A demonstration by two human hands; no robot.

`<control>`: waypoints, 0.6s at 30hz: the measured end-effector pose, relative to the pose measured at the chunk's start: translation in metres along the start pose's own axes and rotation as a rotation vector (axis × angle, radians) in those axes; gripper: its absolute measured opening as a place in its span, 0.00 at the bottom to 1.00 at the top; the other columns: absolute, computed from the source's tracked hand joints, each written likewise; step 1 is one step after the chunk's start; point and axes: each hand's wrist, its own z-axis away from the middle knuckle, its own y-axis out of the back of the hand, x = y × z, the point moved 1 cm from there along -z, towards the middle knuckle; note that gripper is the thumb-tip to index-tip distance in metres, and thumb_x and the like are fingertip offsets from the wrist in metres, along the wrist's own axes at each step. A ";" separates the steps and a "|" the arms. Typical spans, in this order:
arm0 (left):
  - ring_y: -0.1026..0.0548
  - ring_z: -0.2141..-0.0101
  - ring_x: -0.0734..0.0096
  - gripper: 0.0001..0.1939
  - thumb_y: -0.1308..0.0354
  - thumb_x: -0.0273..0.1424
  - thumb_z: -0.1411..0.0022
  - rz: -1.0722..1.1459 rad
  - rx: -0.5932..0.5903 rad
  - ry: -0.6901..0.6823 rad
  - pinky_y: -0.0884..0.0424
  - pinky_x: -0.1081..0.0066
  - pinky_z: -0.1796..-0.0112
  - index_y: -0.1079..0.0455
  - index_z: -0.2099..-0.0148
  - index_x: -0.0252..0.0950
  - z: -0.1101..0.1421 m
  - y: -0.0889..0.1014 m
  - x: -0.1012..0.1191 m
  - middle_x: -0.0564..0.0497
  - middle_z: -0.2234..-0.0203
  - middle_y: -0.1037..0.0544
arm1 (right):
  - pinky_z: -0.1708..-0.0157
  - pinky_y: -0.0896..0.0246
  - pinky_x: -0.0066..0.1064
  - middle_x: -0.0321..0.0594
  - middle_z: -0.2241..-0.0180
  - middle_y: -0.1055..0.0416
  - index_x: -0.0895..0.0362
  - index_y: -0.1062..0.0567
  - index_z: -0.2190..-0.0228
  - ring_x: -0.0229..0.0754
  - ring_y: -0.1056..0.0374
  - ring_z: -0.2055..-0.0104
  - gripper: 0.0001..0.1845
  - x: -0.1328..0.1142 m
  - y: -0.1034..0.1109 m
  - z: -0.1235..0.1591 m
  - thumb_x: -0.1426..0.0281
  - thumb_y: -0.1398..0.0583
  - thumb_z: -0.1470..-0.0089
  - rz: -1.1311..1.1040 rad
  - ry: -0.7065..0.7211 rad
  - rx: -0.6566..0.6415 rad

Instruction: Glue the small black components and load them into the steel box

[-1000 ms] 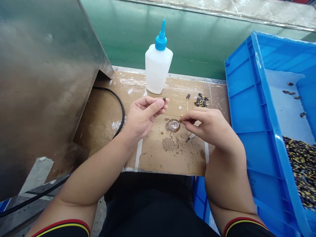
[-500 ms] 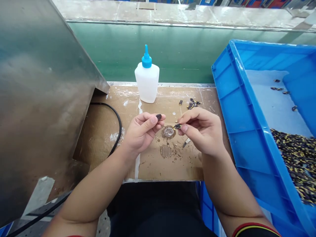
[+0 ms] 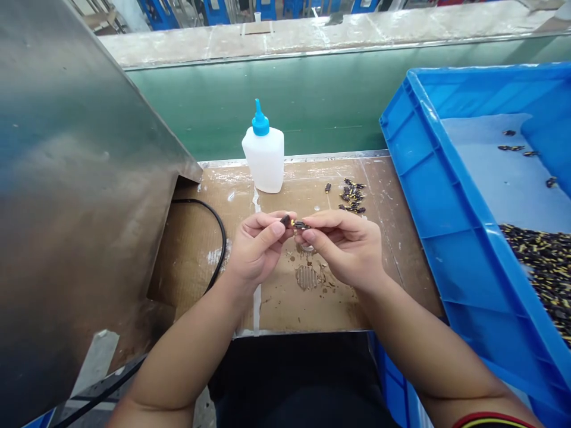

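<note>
Above the cardboard, left hand and right hand pinch small touching parts.

Left hand pinching dark piece, right hand black-yellow part

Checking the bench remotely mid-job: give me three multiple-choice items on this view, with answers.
1. Where does the white plastic squeeze bottle stand?
A) inside the blue crate
B) on the brown cardboard mat
C) on the floor

2. What colour is its tapered nozzle cap?
A) blue
B) red
C) black

3. What is the left hand doing?
A) gripping the bottle
B) lying flat
C) pinching a small dark part

1 B: its base sits on the cardboard.
2 A: the cap shows bright blue.
3 C: the part shows at its fingertips, beside a black-and-yellow part in the right hand.
</note>
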 end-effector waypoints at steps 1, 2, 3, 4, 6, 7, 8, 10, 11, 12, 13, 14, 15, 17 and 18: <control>0.15 0.70 0.79 0.11 0.17 0.33 0.48 -0.003 -0.005 -0.006 0.16 0.79 0.64 0.17 0.70 0.42 0.000 0.000 0.000 0.55 0.63 0.11 | 0.60 0.14 0.29 0.37 0.58 0.14 0.50 0.13 0.54 0.40 0.15 0.61 0.12 0.000 0.000 0.000 0.76 0.27 0.37 -0.010 -0.007 0.002; 0.15 0.70 0.79 0.11 0.17 0.33 0.48 -0.006 -0.008 -0.010 0.16 0.80 0.63 0.17 0.70 0.42 0.000 0.001 0.000 0.55 0.63 0.11 | 0.60 0.14 0.28 0.37 0.59 0.14 0.50 0.13 0.54 0.40 0.15 0.61 0.12 0.001 0.000 0.000 0.76 0.27 0.37 -0.018 -0.013 0.000; 0.15 0.70 0.79 0.10 0.17 0.33 0.47 -0.010 -0.013 -0.014 0.16 0.80 0.63 0.17 0.70 0.42 0.000 0.001 0.000 0.55 0.63 0.11 | 0.60 0.14 0.28 0.36 0.59 0.14 0.49 0.13 0.54 0.39 0.15 0.62 0.12 0.001 0.000 0.000 0.76 0.28 0.37 -0.021 -0.018 -0.003; 0.15 0.70 0.79 0.10 0.18 0.33 0.46 -0.015 -0.017 -0.021 0.16 0.80 0.64 0.17 0.69 0.42 0.000 0.001 0.000 0.55 0.63 0.11 | 0.60 0.14 0.28 0.36 0.59 0.14 0.49 0.13 0.54 0.39 0.15 0.62 0.12 0.001 0.000 0.001 0.76 0.28 0.37 -0.017 -0.019 -0.005; 0.15 0.69 0.80 0.09 0.18 0.33 0.45 -0.030 -0.028 -0.038 0.16 0.81 0.64 0.16 0.69 0.42 0.001 0.001 0.001 0.54 0.62 0.11 | 0.60 0.14 0.28 0.36 0.59 0.14 0.49 0.13 0.53 0.39 0.16 0.62 0.12 0.002 0.001 0.002 0.76 0.28 0.36 0.013 -0.010 -0.005; 0.15 0.69 0.79 0.09 0.19 0.32 0.45 -0.041 -0.028 -0.047 0.16 0.80 0.63 0.16 0.69 0.42 0.002 0.000 0.001 0.54 0.62 0.11 | 0.60 0.14 0.29 0.36 0.59 0.14 0.49 0.13 0.53 0.40 0.16 0.62 0.12 0.002 0.001 0.003 0.75 0.27 0.36 0.036 -0.001 -0.002; 0.15 0.69 0.78 0.09 0.19 0.32 0.44 -0.053 -0.025 -0.055 0.16 0.80 0.63 0.16 0.68 0.41 0.002 0.000 0.002 0.54 0.62 0.11 | 0.60 0.14 0.30 0.36 0.58 0.15 0.48 0.13 0.53 0.40 0.16 0.61 0.12 0.002 0.002 0.004 0.75 0.27 0.36 0.061 0.011 0.000; 0.14 0.68 0.77 0.09 0.19 0.32 0.45 -0.075 -0.020 -0.067 0.15 0.78 0.63 0.16 0.68 0.41 0.003 -0.001 0.003 0.53 0.62 0.11 | 0.60 0.14 0.32 0.36 0.58 0.15 0.48 0.13 0.53 0.41 0.16 0.60 0.13 0.002 0.002 0.005 0.75 0.27 0.36 0.098 0.031 0.004; 0.14 0.68 0.76 0.09 0.19 0.32 0.45 -0.083 -0.020 -0.074 0.15 0.78 0.63 0.17 0.68 0.41 0.003 -0.001 0.003 0.52 0.62 0.11 | 0.61 0.15 0.32 0.36 0.58 0.15 0.47 0.13 0.53 0.42 0.16 0.59 0.13 0.002 0.003 0.005 0.75 0.27 0.36 0.111 0.035 0.002; 0.14 0.67 0.75 0.09 0.19 0.33 0.44 -0.091 -0.019 -0.080 0.15 0.77 0.63 0.17 0.68 0.41 0.003 -0.001 0.003 0.52 0.62 0.11 | 0.61 0.15 0.32 0.36 0.57 0.15 0.47 0.13 0.53 0.42 0.16 0.59 0.13 0.001 0.003 0.006 0.75 0.28 0.36 0.122 0.037 -0.003; 0.14 0.67 0.75 0.09 0.19 0.33 0.44 -0.098 -0.018 -0.085 0.15 0.77 0.63 0.17 0.68 0.41 0.004 -0.001 0.003 0.52 0.62 0.11 | 0.61 0.15 0.33 0.37 0.57 0.15 0.47 0.13 0.52 0.43 0.16 0.58 0.13 0.001 0.003 0.006 0.74 0.28 0.36 0.133 0.036 -0.009; 0.14 0.67 0.74 0.09 0.19 0.33 0.44 -0.106 -0.017 -0.090 0.15 0.76 0.63 0.17 0.68 0.41 0.004 0.000 0.004 0.52 0.62 0.11 | 0.62 0.15 0.33 0.37 0.57 0.15 0.47 0.13 0.52 0.43 0.16 0.58 0.13 0.001 0.003 0.006 0.74 0.28 0.36 0.145 0.037 -0.016; 0.14 0.67 0.74 0.10 0.19 0.33 0.44 -0.113 -0.014 -0.094 0.15 0.76 0.63 0.17 0.68 0.41 0.003 0.000 0.003 0.51 0.62 0.11 | 0.62 0.15 0.34 0.37 0.57 0.15 0.47 0.13 0.52 0.44 0.16 0.58 0.13 0.001 0.003 0.006 0.74 0.28 0.35 0.156 0.038 -0.023; 0.14 0.67 0.74 0.09 0.19 0.33 0.44 -0.120 -0.014 -0.100 0.15 0.76 0.63 0.17 0.68 0.41 0.003 0.001 0.003 0.51 0.62 0.11 | 0.62 0.15 0.34 0.37 0.56 0.15 0.47 0.13 0.52 0.44 0.16 0.57 0.12 0.000 0.004 0.006 0.74 0.28 0.35 0.171 0.038 -0.030; 0.14 0.67 0.74 0.09 0.19 0.33 0.44 -0.120 -0.017 -0.102 0.15 0.76 0.63 0.17 0.67 0.41 0.003 0.001 0.003 0.51 0.62 0.11 | 0.62 0.15 0.35 0.37 0.56 0.15 0.47 0.13 0.52 0.44 0.16 0.57 0.12 0.000 0.004 0.006 0.73 0.28 0.35 0.175 0.037 -0.031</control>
